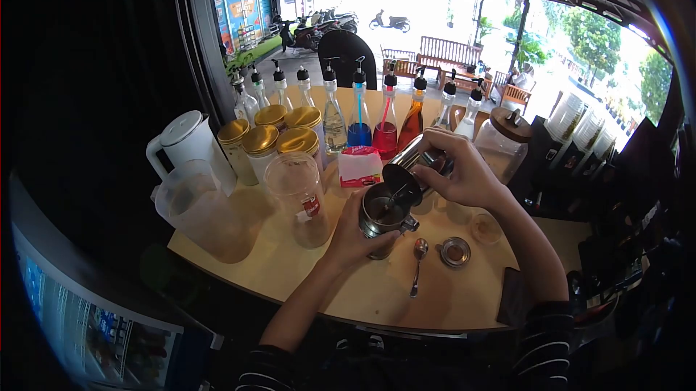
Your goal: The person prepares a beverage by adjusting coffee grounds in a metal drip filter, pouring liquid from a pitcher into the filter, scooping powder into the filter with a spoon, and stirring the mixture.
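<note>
My left hand [359,240] is wrapped around a metal coffee drip filter [372,229], which seems to sit on a small glass partly hidden by my fingers. Dark contents show inside the filter. Closed on a shiny metal pitcher [411,153], my right hand [467,173] tilts its mouth down over the filter. Whether liquid is flowing is hard to tell. Nearby on the table lie a spoon [417,264] and a round metal lid [454,252]. A clear plastic jar [296,199] stands left of my left hand.
Gold-lidded jars [299,142], a white jug [190,143] and a translucent pitcher [199,210] stand left on the wooden table [290,282]. Pump bottles [360,126] line the back, behind a tissue pack [360,167]. A wooden-lidded jar [502,148] and cup stacks [569,119] are right.
</note>
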{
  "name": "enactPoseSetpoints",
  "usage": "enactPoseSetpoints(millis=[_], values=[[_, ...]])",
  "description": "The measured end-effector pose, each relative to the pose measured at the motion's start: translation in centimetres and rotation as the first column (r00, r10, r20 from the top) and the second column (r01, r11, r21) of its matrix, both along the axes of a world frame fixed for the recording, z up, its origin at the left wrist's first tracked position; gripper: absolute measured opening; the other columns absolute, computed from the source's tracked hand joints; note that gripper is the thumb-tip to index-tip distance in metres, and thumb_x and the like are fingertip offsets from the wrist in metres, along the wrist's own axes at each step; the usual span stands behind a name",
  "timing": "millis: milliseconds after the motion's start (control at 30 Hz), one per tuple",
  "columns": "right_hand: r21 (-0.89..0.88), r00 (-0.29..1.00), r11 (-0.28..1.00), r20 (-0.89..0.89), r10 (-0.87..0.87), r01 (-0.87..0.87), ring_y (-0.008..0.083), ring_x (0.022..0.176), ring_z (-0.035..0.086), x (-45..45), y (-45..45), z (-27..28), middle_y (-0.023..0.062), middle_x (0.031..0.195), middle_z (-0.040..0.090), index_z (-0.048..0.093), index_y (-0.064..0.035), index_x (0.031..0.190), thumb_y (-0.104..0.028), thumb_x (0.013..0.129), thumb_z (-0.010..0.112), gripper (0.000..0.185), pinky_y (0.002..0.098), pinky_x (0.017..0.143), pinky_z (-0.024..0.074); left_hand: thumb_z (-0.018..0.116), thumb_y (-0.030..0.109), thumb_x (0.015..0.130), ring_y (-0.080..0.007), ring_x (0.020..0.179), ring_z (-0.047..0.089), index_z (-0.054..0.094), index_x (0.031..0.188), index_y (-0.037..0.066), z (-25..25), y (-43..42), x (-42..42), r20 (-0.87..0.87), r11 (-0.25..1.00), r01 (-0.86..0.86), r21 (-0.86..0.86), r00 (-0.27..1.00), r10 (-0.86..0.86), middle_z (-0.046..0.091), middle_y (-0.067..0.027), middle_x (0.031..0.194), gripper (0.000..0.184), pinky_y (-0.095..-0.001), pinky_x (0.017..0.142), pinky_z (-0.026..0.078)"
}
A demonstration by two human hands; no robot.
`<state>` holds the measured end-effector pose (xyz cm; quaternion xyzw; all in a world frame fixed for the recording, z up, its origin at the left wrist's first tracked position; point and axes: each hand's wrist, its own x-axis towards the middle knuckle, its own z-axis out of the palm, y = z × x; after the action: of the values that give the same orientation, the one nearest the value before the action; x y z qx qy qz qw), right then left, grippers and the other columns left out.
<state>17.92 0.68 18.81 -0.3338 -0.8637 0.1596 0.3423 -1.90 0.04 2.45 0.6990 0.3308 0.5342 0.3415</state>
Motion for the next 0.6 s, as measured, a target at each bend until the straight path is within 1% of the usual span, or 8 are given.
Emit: enactPoseSetpoints(millis=[300, 367, 400, 467, 600], values=[[0.023, 1.0, 1.0, -0.002, 0.006, -0.006, 0.0139, 0.062, 0.046, -0.02, -0.07, 0.07, 0.0066, 0.073, 0.045, 0.046, -0.0005, 0.084, -0.008, 0.079, 0.065, 0.02, 0.0297, 0.057, 0.0407, 0.084, 0.016, 0.063, -0.0241, 0.117, 0.051, 0.039, 0.131, 0.005, 0.42, -0.26, 0.06, 0.007, 1.0, 0.007, 0.015, 1.0, -0.007, 0.05, -0.0123, 0.121, 0.082, -0.0373, 0.1, 0.041], [0.068, 0.999, 0.998, 0.032, -0.002, 0.0, 0.0136, 0.062, 0.047, 0.16, 0.07, 0.03, 0.0066, 0.073, 0.045, 0.047, -0.0005, 0.084, -0.008, 0.079, 0.064, 0.02, 0.0295, 0.057, 0.0412, 0.084, 0.016, 0.063, -0.0241, 0.117, 0.051, 0.039, 0.13, 0.005, 0.28, -0.15, 0.02, 0.007, 1.0, 0.008, 0.017, 1.0, -0.008, 0.05, -0.0123, 0.121, 0.082, -0.0374, 0.1, 0.041], [0.068, 0.999, 0.998, 0.032, -0.003, 0.001, 0.0136, 0.062, 0.047, 0.13, -0.05, 0.11, 0.0066, 0.073, 0.045, 0.047, -0.0005, 0.084, -0.008, 0.079, 0.064, 0.02, 0.0295, 0.057, 0.0412, 0.084, 0.016, 0.063, -0.0241, 0.117, 0.051, 0.039, 0.13, 0.005, 0.2, -0.1, 0.0, 0.008, 1.0, 0.009, 0.019, 1.0, -0.009, 0.05, -0.0123, 0.121, 0.082, -0.0374, 0.1, 0.041], [0.014, 1.0, 1.0, 0.009, -0.013, 0.013, 0.0131, 0.062, 0.047, 0.04, -0.39, 0.42, 0.0064, 0.073, 0.045, 0.047, -0.0005, 0.084, -0.007, 0.079, 0.064, 0.019, 0.0292, 0.057, 0.0419, 0.084, 0.016, 0.063, -0.0242, 0.117, 0.051, 0.039, 0.13, 0.005, 0.14, -0.08, 0.03, 0.011, 1.0, 0.013, 0.014, 1.0, -0.013, 0.05, -0.0123, 0.121, 0.082, -0.0374, 0.1, 0.041], [0.016, 1.0, 1.0, 0.016, -0.022, 0.021, 0.0128, 0.062, 0.047, 0.19, -0.52, 0.51, 0.0062, 0.072, 0.045, 0.047, -0.0005, 0.084, -0.007, 0.079, 0.064, 0.019, 0.029, 0.056, 0.0421, 0.085, 0.017, 0.062, -0.0244, 0.117, 0.052, 0.039, 0.13, 0.005, 0.08, -0.07, 0.02, 0.004, 1.0, -0.001, 0.014, 1.0, 0.001, 0.05, -0.0122, 0.121, 0.082, -0.0373, 0.101, 0.041]])
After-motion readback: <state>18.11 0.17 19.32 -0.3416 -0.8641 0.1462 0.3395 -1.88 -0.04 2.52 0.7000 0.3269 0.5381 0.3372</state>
